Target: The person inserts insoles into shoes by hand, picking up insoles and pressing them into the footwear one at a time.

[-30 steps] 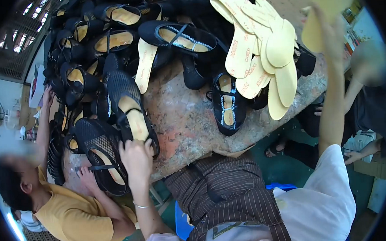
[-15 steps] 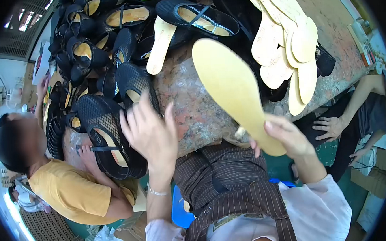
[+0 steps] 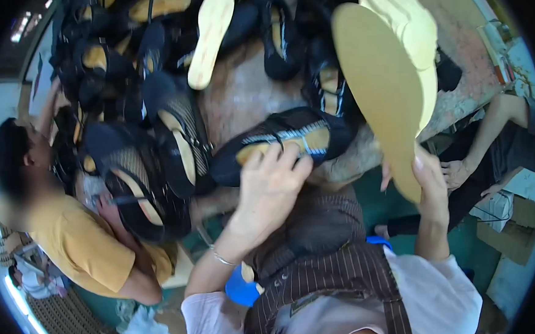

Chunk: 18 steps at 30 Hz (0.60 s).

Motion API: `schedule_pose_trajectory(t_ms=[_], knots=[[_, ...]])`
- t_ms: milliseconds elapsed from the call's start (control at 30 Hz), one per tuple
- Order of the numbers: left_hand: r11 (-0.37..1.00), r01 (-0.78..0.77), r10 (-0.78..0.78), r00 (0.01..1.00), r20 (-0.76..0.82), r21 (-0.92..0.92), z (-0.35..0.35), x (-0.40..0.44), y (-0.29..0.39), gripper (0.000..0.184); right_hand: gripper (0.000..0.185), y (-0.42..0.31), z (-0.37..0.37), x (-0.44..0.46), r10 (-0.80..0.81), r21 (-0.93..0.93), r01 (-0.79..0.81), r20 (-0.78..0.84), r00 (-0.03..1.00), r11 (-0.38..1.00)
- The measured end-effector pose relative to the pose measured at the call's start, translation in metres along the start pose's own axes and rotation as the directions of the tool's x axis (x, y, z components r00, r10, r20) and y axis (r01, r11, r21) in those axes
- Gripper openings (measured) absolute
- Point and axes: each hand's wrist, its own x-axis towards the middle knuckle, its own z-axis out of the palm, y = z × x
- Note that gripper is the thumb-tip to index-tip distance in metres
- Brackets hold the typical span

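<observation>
The left hand [image 3: 273, 184] has its fingers curled over the opening of a black mesh strapped shoe [image 3: 290, 122] at the near edge of the mottled, worn table [image 3: 234, 98]. The right hand [image 3: 429, 178] pinches the narrow end of a tan, sole-shaped flat insole [image 3: 381, 80], raised in front of a heap of pale yellow insoles [image 3: 409, 23].

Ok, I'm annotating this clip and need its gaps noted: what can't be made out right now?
- Head view: what lies beneath the left hand at the black shoe, covered by the hand.
- Head view: the raised insole's far face, turned away; it also hides part of the right hand.
- Head view: the insole pile's far end, cut by the top edge.
</observation>
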Motion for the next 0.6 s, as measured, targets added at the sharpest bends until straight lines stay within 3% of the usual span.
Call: schedule_pose_trajectory(t_ms=[67, 100, 133, 200, 333, 400, 467, 500, 533, 600], knots=[[0.970, 0.224, -0.222, 0.975, 0.028, -0.092, 0.025, -0.028, 0.020, 0.022, 0.047, -0.014, 0.006, 0.019, -0.146, -0.402, 0.213, 0.190, 0.971, 0.890], [0.931, 0.325, -0.327, 0.945, 0.015, -0.164, 0.038, -0.039, 0.024, 0.023, 0.048, -0.008, 0.013, 0.024, -0.203, -0.447, 0.284, 0.221, 0.954, 0.848], [0.881, 0.413, -0.425, 0.905, -0.001, -0.232, 0.044, -0.045, 0.024, 0.024, 0.051, -0.017, 0.020, 0.023, -0.209, -0.706, 0.330, 0.256, 0.944, 0.627], [0.906, 0.416, -0.418, 0.908, -0.015, -0.079, 0.026, -0.047, 0.029, 0.023, 0.051, -0.030, 0.028, 0.027, -0.286, -0.874, 0.410, 0.335, 0.898, 0.261], [0.846, 0.531, -0.523, 0.842, 0.134, -0.033, 0.033, -0.068, 0.033, 0.021, 0.047, -0.043, 0.037, 0.033, -0.228, -0.880, 0.475, 0.458, 0.859, 0.023], [0.881, 0.473, -0.474, 0.880, 0.038, 0.028, 0.059, -0.087, 0.015, 0.019, 0.045, -0.032, 0.049, 0.042, -0.173, -0.852, 0.523, 0.514, 0.840, 0.013], [0.875, 0.484, -0.482, 0.873, 0.070, 0.000, 0.063, -0.108, 0.016, 0.023, 0.041, -0.021, 0.063, 0.057, -0.139, -0.807, 0.588, 0.589, 0.796, -0.049], [0.879, 0.476, -0.477, 0.877, -0.056, -0.031, 0.062, -0.118, 0.017, 0.027, 0.041, -0.020, 0.069, 0.062, -0.114, -0.794, 0.607, 0.608, 0.786, -0.045], [0.882, 0.468, -0.471, 0.863, -0.183, -0.059, 0.060, -0.128, 0.019, 0.030, 0.040, -0.020, 0.075, 0.067, -0.089, -0.777, 0.628, 0.629, 0.772, -0.040], [0.836, 0.549, -0.539, 0.820, -0.192, 0.001, 0.055, -0.153, 0.025, 0.066, 0.040, -0.014, 0.083, 0.077, -0.098, -0.736, 0.674, 0.676, 0.730, -0.062]])
